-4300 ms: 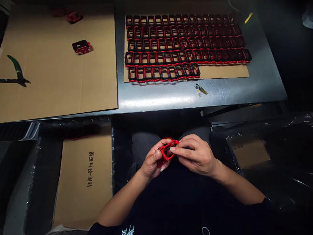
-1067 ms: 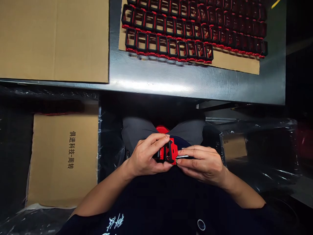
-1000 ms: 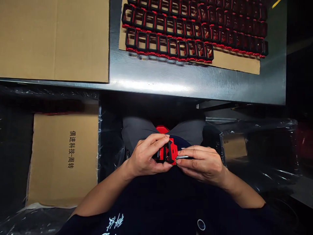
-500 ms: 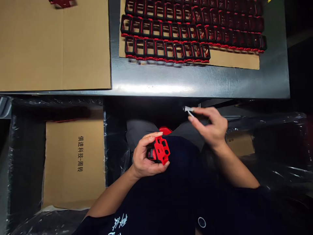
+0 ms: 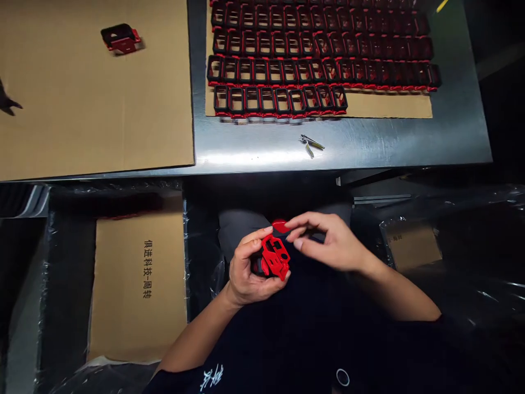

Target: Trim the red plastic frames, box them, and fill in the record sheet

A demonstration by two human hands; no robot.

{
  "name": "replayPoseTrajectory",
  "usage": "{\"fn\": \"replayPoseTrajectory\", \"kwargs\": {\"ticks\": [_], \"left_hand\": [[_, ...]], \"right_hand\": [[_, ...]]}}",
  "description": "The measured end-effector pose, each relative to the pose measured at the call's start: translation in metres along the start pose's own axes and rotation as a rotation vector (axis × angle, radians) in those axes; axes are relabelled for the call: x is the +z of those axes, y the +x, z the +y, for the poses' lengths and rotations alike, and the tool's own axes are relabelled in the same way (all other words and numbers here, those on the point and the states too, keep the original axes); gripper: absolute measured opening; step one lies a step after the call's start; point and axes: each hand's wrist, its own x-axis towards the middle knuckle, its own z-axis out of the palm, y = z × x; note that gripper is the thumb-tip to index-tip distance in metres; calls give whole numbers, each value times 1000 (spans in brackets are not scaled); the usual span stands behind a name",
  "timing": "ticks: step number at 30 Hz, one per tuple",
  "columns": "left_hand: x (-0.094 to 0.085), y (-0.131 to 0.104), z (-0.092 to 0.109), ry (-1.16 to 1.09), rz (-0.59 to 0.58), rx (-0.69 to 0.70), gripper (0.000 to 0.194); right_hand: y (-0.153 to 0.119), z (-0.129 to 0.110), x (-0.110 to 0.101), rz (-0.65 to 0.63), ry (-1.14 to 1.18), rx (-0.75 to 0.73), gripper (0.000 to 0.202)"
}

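From afar, I judge that the red frame (image 5: 275, 257), held by its ends in the left grip (image 5: 244, 269) and just beside the parted, unladen right grip (image 5: 334, 241), could slip downward if that end hold loosens.

My workplace: a workshop. Marks of the type: one metal-topped table (image 5: 254, 158); matching red-and-black frames (image 5: 324, 67), in long rows on a cardboard sheet (image 5: 389, 105); one small clipper (image 5: 314, 143); one printed cardboard piece (image 5: 121, 290) amid plastic sheeting (image 5: 65, 273).
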Motion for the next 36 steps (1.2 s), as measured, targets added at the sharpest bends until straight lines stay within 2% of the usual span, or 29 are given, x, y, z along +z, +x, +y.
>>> {"fn": "replayPoseTrajectory", "kwargs": {"ticks": [1, 2, 4, 7, 10, 13, 17, 21, 24, 28, 36], "left_hand": [[0, 2, -1, 15, -22, 30, 86], [1, 3, -2, 33, -39, 57, 88], [1, 5, -3, 78, -61, 100, 87], [0, 6, -3, 120, -111, 147, 83], [-1, 5, -2, 105, -126, 132, 86], [1, 2, 1, -37, -50, -18, 82], [5, -1, 4, -416, -7, -376, 66], [7, -3, 3, -698, -61, -576, 64], [10, -4, 0, -782, -69, -654, 65], [12, -6, -3, -833, -71, -714, 67], [17, -6, -9, -894, -55, -706, 66]], "right_hand": [[-7, -1, 7, -60, 40, 58, 23], [-11, -1, 12, -69, 54, 102, 22], [-14, 0, 18, -24, 49, 152, 17], [-11, 1, 20, 7, 31, 171, 9], [-9, 0, 20, -18, 5, 164, 13], [-7, 5, 19, -56, 116, 186, 31], [-7, 19, 15, 17, 437, 342, 51], [-14, 22, 13, -166, 570, 401, 53], [-18, 17, 16, -240, 602, 378, 51], [-16, 14, 20, -228, 597, 386, 49], [-12, 15, 22, -189, 636, 455, 52]]}}
